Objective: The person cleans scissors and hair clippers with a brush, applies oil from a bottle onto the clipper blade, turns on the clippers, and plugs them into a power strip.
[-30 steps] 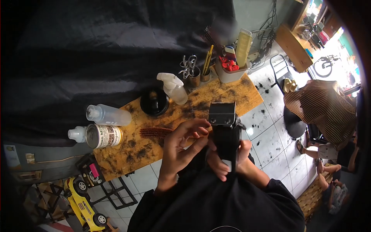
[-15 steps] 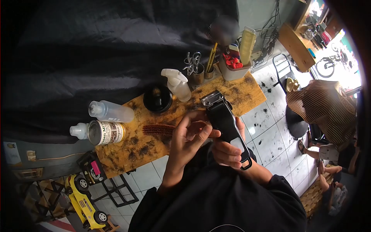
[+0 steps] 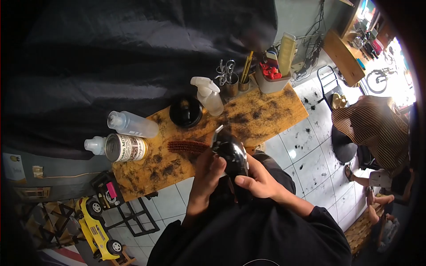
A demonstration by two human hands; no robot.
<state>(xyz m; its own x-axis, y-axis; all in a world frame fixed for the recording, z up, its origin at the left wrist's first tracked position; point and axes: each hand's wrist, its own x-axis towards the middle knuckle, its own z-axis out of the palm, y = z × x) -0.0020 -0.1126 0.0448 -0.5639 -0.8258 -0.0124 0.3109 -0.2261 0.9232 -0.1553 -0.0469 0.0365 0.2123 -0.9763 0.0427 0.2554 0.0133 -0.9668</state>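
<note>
A black hair clipper point(image 3: 234, 156) with a shiny side is held above the front edge of the wooden table, its metal blade end pointing up and away from me. My right hand point(image 3: 262, 178) is closed around the clipper's body from the right, thumb lying across it. Against its left side, my left hand point(image 3: 203, 179) grips near the head with the thumb bent; its other fingers are partly hidden. Just beyond my left hand, a reddish-brown brush point(image 3: 186, 146) lies on the table, its near end covered by the hand.
Hair clippings litter the wooden table point(image 3: 284, 104). On it stand a spray bottle point(image 3: 208, 95), a black round container point(image 3: 185, 113), a can point(image 3: 126, 148), clear bottles, scissors in a cup point(image 3: 231, 84) and a tub of combs point(image 3: 273, 82). A yellow toy car point(image 3: 98, 230) is at left; people sit at right.
The clipper has turned so its side faces up, and it has moved left and closer to me. My left hand has come onto it, and my right hand has shifted its hold.
</note>
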